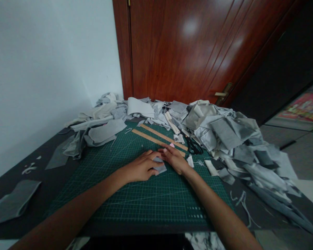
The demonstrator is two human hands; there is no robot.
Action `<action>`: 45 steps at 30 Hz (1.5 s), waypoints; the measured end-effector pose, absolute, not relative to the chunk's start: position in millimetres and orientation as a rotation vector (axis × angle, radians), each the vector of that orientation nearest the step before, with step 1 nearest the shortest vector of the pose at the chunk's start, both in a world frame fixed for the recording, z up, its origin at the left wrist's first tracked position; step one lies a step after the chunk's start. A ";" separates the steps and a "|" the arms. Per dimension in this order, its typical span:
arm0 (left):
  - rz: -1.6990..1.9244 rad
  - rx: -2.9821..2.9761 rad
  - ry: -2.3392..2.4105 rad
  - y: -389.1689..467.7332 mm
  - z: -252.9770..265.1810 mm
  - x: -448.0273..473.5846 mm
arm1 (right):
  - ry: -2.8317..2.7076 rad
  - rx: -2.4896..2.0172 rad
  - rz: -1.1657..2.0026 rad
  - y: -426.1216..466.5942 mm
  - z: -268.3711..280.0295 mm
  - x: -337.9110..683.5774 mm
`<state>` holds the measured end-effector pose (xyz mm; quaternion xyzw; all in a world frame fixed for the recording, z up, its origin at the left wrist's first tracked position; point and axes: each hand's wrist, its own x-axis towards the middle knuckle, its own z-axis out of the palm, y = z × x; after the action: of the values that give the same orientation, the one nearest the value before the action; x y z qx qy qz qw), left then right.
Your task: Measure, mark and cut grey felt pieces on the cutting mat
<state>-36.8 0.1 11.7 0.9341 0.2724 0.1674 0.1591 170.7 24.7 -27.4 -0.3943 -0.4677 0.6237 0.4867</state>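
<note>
A small grey cloth piece [161, 169] lies on the green cutting mat [135, 203], partly covered by both hands. My left hand [143, 166] holds it down from the left, thumb and fingers bent over it. At its far right edge my right hand [175, 160] has its fingers closed on the cloth, close to the left fingertips; what lies under them is hidden. Just beyond the hands are two wooden rulers [148, 137], roughly parallel and slanting. A small pink piece [171, 145] sits by the nearer ruler. Black-handled scissors [194, 146] rest to the right of the rulers.
A large heap of grey and cream cloth scraps [226, 132] covers the right and back. More scraps [101, 133] lie at the back left. A folded grey cloth [18, 201] is at the left on the dark table [57, 180]. Threads [243, 205] lie at right; behind stands a wooden door [172, 52].
</note>
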 end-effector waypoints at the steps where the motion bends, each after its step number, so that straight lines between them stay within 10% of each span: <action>1: 0.472 2.667 0.783 0.4 11.5 -36.8 | -1.154 -0.961 1.462 23.4 -26.6 170.1; 38: 0.432 2.593 0.822 -3.0 13.3 -37.3 | -1.851 -0.867 1.671 3.6 5.5 190.9; 45: 0.398 2.618 0.888 -2.4 7.7 -37.1 | -2.070 -1.213 0.734 -3.5 -2.4 177.0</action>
<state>-37.1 -2.4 7.7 0.9232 0.3130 0.1404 0.1734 177.0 -3.5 -2.4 -0.4593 -0.7842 0.2779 0.3112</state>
